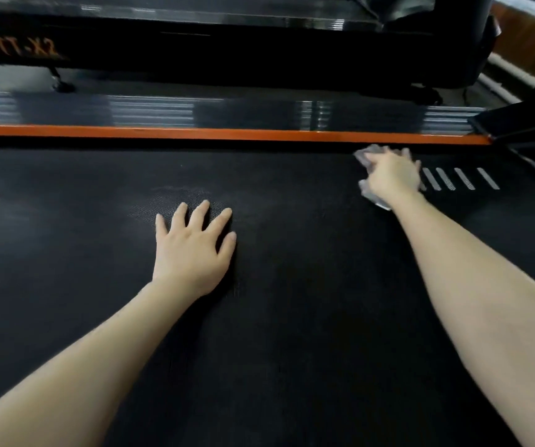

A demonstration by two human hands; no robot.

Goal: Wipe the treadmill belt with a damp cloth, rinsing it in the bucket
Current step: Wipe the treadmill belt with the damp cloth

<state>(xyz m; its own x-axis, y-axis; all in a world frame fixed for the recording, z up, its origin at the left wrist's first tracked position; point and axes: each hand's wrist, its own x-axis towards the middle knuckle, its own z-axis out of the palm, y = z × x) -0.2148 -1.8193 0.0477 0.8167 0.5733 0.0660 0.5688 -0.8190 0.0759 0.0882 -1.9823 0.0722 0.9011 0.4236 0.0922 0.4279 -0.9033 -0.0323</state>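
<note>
The black textured treadmill belt (291,317) fills most of the view. My left hand (192,250) lies flat on the belt near its middle, fingers spread and straight. My right hand (391,175) reaches to the belt's far right and presses down on a crumpled grey cloth (367,159), which shows beyond and to the left of the hand. The cloth lies close to the orange side rail (195,133). How the right fingers lie on the cloth is blurred. The bucket is out of view.
White slanted stripes (459,179) mark the belt right of my right hand. Beyond the orange rail runs a ribbed silver foot rail (150,109). A second black treadmill with orange lettering (24,46) stands behind it. A dark upright base (523,124) sits at the right.
</note>
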